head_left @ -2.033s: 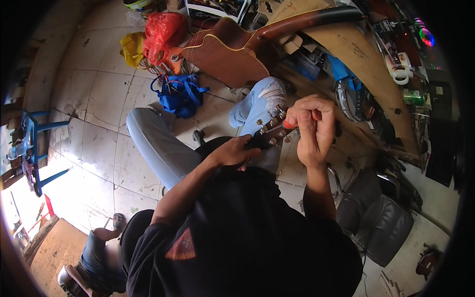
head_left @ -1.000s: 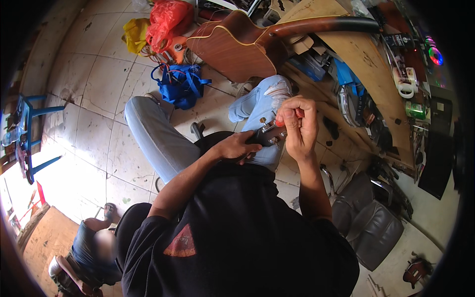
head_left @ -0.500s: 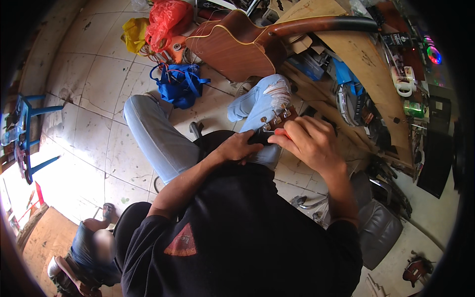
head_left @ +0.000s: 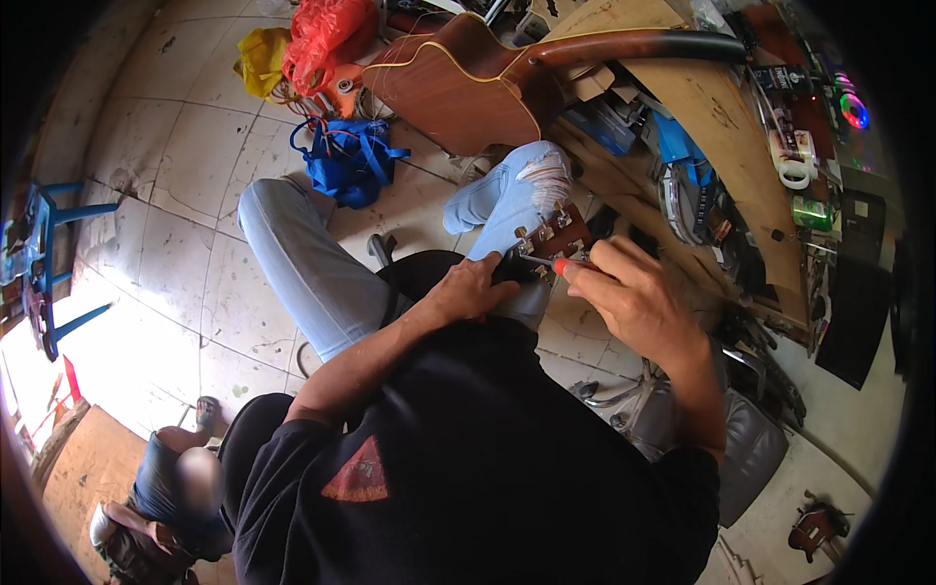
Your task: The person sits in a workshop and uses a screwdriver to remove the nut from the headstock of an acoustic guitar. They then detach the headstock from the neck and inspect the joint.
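Right hand: shifted a little outward since half a second ago, and well down from its raised place in the earlier frames; this right hand [head_left: 636, 297] has its fingers curled round a tool [head_left: 560, 265].
Tool: one, small, with a smooth red handle; its thin shaft, hidden by the hand in the first frame, now shows pointing toward the neck end of the headstock [head_left: 575, 232].
Left hand: much as it was, this left hand [head_left: 466, 292] grasps the dark neck [head_left: 513, 268] just below the headstock.
Headstock: flat brown wood, over the right thigh, less covered than two seconds ago; three shiny metal knobs [head_left: 544, 234] line its far edge, while those on the near edge are partly hidden.
Jeans: two legs of faded blue denim [head_left: 307, 268], one knee torn to white threads.
Shirt: black cloth [head_left: 507, 458] with one reddish triangular print.
Bags: three, namely a soft blue cloth bag [head_left: 346, 174], a crinkled red plastic bag [head_left: 327, 44] and a yellow bag [head_left: 261, 61].
Guitar: a second one [head_left: 458, 90], curved brown wood with pale edging, beyond the knees.
Chair: grey, padded, creased [head_left: 751, 453], right of the shirt.
Stool: blue [head_left: 44, 253], at far left.
Co-worker: one person [head_left: 161, 492], lower left.
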A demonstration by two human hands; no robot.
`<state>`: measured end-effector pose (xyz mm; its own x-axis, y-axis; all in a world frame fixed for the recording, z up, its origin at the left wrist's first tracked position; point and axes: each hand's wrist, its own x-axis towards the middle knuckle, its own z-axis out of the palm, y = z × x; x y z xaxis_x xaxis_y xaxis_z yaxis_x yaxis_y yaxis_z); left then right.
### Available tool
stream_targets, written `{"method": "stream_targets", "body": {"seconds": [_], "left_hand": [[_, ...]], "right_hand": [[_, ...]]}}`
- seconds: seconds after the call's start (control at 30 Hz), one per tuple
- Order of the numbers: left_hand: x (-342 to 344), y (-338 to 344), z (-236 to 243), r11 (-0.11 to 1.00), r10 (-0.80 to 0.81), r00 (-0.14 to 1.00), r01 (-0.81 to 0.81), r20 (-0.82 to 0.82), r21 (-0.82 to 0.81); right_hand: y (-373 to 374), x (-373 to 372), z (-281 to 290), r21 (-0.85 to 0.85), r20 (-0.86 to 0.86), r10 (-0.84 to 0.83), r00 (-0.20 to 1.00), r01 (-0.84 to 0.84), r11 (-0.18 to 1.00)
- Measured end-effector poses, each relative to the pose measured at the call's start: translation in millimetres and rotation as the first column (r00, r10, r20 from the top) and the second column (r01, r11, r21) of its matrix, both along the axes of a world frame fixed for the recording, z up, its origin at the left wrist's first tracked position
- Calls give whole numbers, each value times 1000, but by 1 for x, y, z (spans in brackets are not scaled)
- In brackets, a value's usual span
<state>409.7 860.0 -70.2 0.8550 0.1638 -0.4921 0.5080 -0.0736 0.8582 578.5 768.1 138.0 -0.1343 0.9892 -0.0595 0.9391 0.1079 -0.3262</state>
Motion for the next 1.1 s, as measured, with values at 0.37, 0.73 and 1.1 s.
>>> {"method": "stream_targets", "body": {"seconds": [0.37,0.73,1.1], "left_hand": [[1,2,2,1000,-9,1000,9,-14,-15],[5,0,10,998,-61,994,59,-87,-21],[6,-9,11,998,-46,997,48,-59,35]], "right_hand": [[-8,-4,0,24,90,-32,995,30,999],[-25,-14,-9,202,115,-258,959,232,952],[-40,-31,-15,159,129,-611,781,592,791]]}}
